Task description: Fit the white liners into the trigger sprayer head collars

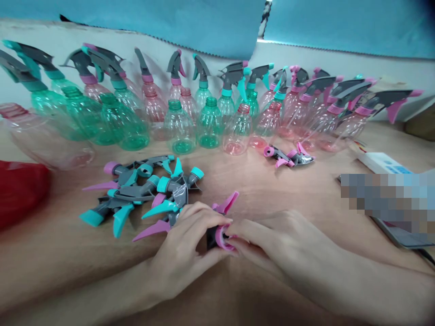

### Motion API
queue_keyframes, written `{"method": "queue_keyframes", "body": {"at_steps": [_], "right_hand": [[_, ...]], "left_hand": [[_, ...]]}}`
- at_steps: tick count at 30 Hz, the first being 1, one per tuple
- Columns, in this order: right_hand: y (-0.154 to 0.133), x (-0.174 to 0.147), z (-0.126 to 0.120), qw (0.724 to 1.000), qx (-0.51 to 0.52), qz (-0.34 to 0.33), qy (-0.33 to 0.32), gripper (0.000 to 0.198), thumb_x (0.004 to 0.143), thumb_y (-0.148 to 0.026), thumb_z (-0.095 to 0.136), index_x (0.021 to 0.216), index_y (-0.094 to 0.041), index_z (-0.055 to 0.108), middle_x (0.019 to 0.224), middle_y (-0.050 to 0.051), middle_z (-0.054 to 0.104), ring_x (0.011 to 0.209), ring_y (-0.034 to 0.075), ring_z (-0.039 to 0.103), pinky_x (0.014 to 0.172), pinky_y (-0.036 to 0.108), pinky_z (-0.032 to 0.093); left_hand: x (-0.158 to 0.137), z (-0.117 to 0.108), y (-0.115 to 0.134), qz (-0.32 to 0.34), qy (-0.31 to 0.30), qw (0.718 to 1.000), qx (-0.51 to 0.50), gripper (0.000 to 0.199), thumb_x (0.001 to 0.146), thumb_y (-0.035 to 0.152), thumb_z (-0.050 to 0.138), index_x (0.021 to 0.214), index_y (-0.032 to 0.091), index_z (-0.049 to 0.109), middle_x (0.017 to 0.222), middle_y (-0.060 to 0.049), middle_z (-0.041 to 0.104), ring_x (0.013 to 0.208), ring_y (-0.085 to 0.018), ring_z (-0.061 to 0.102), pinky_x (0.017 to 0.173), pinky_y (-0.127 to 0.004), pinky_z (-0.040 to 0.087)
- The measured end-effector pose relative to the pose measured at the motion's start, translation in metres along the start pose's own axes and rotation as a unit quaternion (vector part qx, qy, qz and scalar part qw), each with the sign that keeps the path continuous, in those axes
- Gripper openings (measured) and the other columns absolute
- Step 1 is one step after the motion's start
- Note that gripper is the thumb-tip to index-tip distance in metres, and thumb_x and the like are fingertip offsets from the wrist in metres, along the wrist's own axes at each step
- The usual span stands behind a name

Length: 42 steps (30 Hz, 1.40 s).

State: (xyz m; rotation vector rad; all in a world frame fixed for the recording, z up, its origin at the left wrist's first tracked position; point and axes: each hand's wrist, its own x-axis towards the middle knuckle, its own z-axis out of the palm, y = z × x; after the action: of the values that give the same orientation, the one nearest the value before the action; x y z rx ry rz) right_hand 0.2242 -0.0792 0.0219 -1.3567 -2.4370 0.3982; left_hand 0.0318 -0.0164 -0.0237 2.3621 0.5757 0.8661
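My left hand (190, 244) is closed around a grey trigger spray head (211, 239) with a pink collar and pink trigger. The collar's opening faces right. At that opening, my right hand (278, 244) pinches the pink collar (221, 237) between thumb and fingers; any small part between the fingertips is hidden. Just beyond my left hand lies a pile of loose spray heads (136, 192), grey with teal or pink collars and triggers. Two more pink and grey spray heads (288, 157) rest farther back on the right.
Across the back stand several clear green bottles (210, 127) and pink bottles (238, 131), some open, others topped with spray heads. A red object (20, 192) sits at the left edge. On the right are a white box (385, 163) and a partly blurred flat device (397, 233).
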Motion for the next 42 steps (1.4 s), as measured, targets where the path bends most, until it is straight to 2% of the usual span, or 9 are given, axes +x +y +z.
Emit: {"method": "queue_keyframes", "body": {"at_steps": [7, 14, 17, 21, 26, 30, 32, 36, 42], "right_hand": [[0.001, 0.004, 0.012, 0.999, 0.026, 0.016, 0.039, 0.013, 0.091, -0.021, 0.05, 0.088, -0.017, 0.062, 0.069, 0.0, 0.066, 0.053, 0.012, 0.056, 0.048, 0.025, 0.032], [0.001, 0.006, -0.018, 0.997, 0.073, -0.019, 0.006, 0.013, 0.092, -0.019, 0.05, 0.09, -0.019, 0.064, 0.081, -0.001, 0.07, 0.067, 0.011, 0.061, 0.059, 0.024, 0.042], [0.002, 0.003, -0.033, 0.993, 0.092, -0.021, 0.071, 0.013, 0.09, -0.019, 0.054, 0.098, -0.023, 0.063, 0.09, -0.004, 0.071, 0.071, 0.008, 0.062, 0.062, 0.019, 0.044], [0.01, 0.003, -0.039, 0.987, 0.06, 0.017, 0.149, 0.013, 0.085, -0.018, 0.06, 0.094, -0.026, 0.066, 0.066, -0.009, 0.066, 0.055, 0.005, 0.058, 0.05, 0.014, 0.042], [0.032, 0.013, -0.024, 0.993, 0.031, 0.029, 0.111, 0.017, 0.09, -0.024, 0.053, 0.1, -0.023, 0.065, 0.075, -0.003, 0.069, 0.062, 0.008, 0.062, 0.056, 0.018, 0.047], [0.053, 0.018, -0.016, 0.993, -0.029, 0.071, 0.094, 0.02, 0.091, -0.029, 0.048, 0.097, -0.02, 0.065, 0.082, 0.001, 0.07, 0.067, 0.013, 0.064, 0.057, 0.024, 0.048], [0.065, 0.015, -0.017, 0.989, -0.051, 0.09, 0.108, 0.019, 0.091, -0.029, 0.049, 0.098, -0.02, 0.064, 0.08, 0.002, 0.07, 0.067, 0.014, 0.064, 0.057, 0.025, 0.048], [0.094, 0.0, -0.023, 0.978, -0.098, 0.13, 0.132, 0.017, 0.089, -0.026, 0.05, 0.099, -0.02, 0.062, 0.085, 0.004, 0.07, 0.074, 0.018, 0.065, 0.065, 0.031, 0.049], [0.146, -0.021, -0.028, 0.957, -0.162, 0.197, 0.137, 0.019, 0.09, -0.03, 0.054, 0.1, -0.016, 0.062, 0.101, 0.009, 0.064, 0.088, 0.02, 0.061, 0.076, 0.036, 0.05]], "left_hand": [[0.001, 0.001, 0.0, -0.008, 0.001, 1.0, -0.017, 0.023, 0.082, 0.02, 0.068, 0.099, 0.021, 0.053, 0.086, 0.0, 0.062, 0.081, -0.017, 0.054, 0.071, -0.03, 0.044], [0.005, -0.005, 0.006, 0.01, 0.026, 0.999, -0.018, 0.03, 0.079, 0.025, 0.071, 0.105, 0.021, 0.056, 0.087, -0.001, 0.065, 0.079, -0.017, 0.058, 0.07, -0.03, 0.048], [0.01, -0.015, 0.01, 0.013, 0.044, 0.999, 0.005, 0.039, 0.08, 0.019, 0.068, 0.116, 0.022, 0.053, 0.089, -0.001, 0.065, 0.079, -0.017, 0.06, 0.068, -0.03, 0.049], [0.016, -0.037, 0.006, 0.053, 0.076, 0.99, 0.108, 0.042, 0.081, 0.012, 0.064, 0.12, 0.023, 0.052, 0.099, -0.003, 0.065, 0.089, -0.019, 0.059, 0.078, -0.033, 0.048], [0.007, -0.073, -0.024, 0.096, 0.08, 0.953, 0.274, 0.039, 0.082, 0.011, 0.064, 0.117, 0.028, 0.056, 0.112, 0.0, 0.064, 0.097, -0.021, 0.058, 0.087, -0.036, 0.044], [-0.009, -0.093, -0.05, -0.012, 0.055, 0.944, 0.326, 0.036, 0.089, 0.013, 0.056, 0.123, 0.026, 0.054, 0.12, 0.002, 0.059, 0.106, -0.025, 0.052, 0.097, -0.042, 0.036], [-0.014, -0.096, -0.057, 0.003, 0.077, 0.937, 0.341, 0.03, 0.091, 0.019, 0.055, 0.12, 0.025, 0.056, 0.115, 0.002, 0.06, 0.103, -0.025, 0.052, 0.098, -0.041, 0.034], [-0.018, -0.097, -0.061, -0.021, -0.001, 0.932, 0.361, 0.03, 0.096, 0.029, 0.044, 0.124, 0.025, 0.055, 0.117, 0.0, 0.06, 0.104, -0.025, 0.053, 0.097, -0.042, 0.037], [-0.018, -0.091, -0.056, -0.01, 0.022, 0.95, 0.311, 0.044, 0.093, 0.055, 0.038, 0.127, 0.032, 0.053, 0.127, 0.003, 0.054, 0.109, -0.029, 0.051, 0.104, -0.043, 0.033]]}}
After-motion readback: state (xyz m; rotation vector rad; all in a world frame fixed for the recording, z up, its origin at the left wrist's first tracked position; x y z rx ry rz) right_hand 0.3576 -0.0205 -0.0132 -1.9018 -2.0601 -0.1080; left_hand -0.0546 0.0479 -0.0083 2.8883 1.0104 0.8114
